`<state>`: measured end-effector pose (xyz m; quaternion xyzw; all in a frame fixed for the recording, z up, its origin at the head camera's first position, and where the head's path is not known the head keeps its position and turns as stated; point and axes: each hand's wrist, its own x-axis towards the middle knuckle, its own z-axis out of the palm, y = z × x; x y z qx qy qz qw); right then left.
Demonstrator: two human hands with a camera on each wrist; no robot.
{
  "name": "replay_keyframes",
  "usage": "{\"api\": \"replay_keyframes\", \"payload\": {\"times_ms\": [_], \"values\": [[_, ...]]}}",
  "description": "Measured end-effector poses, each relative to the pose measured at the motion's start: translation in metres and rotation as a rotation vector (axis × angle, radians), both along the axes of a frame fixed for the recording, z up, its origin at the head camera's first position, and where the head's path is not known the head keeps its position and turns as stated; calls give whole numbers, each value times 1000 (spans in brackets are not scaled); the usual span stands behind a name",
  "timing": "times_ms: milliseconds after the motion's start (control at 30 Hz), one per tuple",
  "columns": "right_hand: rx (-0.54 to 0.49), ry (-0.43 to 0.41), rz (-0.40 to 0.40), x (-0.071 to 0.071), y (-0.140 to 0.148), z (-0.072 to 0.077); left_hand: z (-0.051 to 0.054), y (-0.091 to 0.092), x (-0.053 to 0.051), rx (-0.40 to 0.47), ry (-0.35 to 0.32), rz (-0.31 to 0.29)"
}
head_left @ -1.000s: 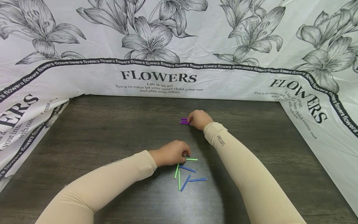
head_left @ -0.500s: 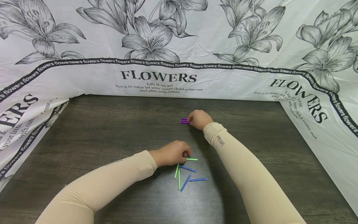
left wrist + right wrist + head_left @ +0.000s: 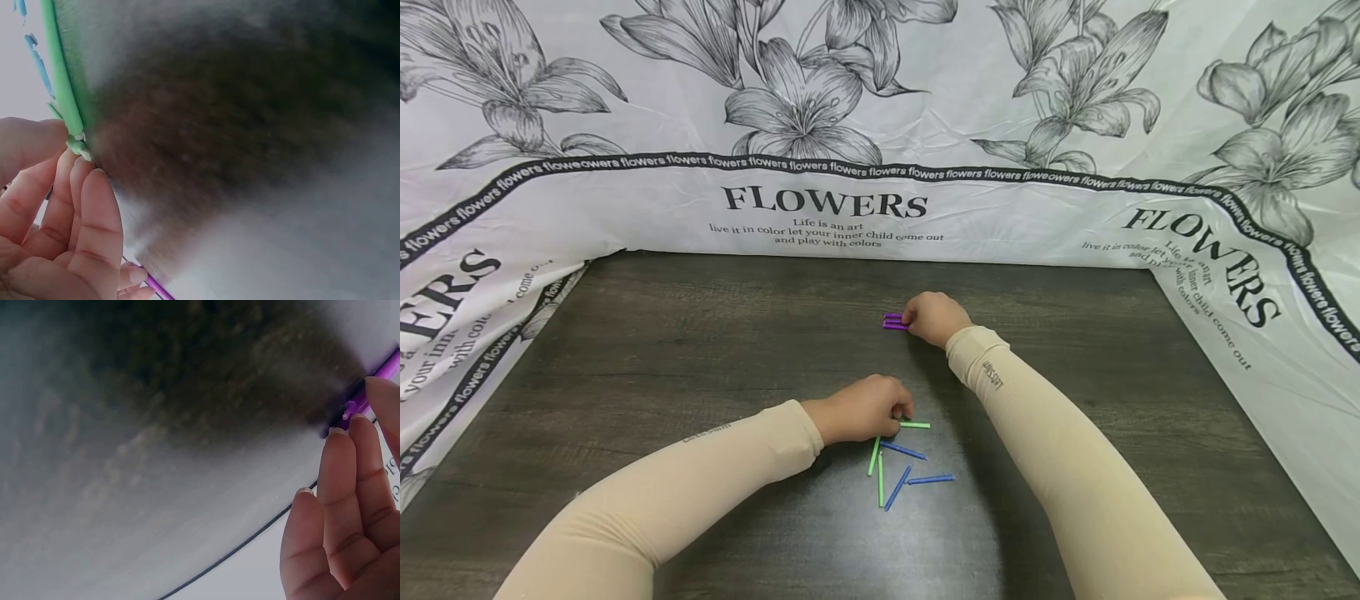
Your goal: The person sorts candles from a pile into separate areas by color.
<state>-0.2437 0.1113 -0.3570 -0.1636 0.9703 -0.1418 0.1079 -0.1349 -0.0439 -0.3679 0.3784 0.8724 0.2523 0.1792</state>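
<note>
Purple sticks [image 3: 894, 327] partly behind fingers [image 3: 910, 314]

A: Specify the parts at the hands.
B: The left hand [image 3: 857, 410] pinches the left end of one slim green stick [image 3: 917, 426], lying crosswise. The right hand [image 3: 936, 319] pinches the right ends of the purple sticks [image 3: 895, 327], parallel, crosswise, farther back.
A: Remaining parts?
B: Two green sticks [image 3: 881, 480], roughly lengthwise, just beside each other. Three blue sticks [image 3: 932, 479]: two slanted, one nearly crosswise.
</note>
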Motion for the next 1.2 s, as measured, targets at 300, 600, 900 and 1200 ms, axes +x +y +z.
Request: {"api": "replay_keyframes", "payload": {"times_ms": [300,600,900,1200], "values": [[2,5,-6,0,2,0,0,1,0,4,-11,-5],[-3,-3,1,1,3,1,-2,3,0,-19,8,-11],[-61,57,31,2,6,1,2,4,2,-42,25,-1],[-127,71,42,7,13,-1,0,6,3,-64,57,9]]}}
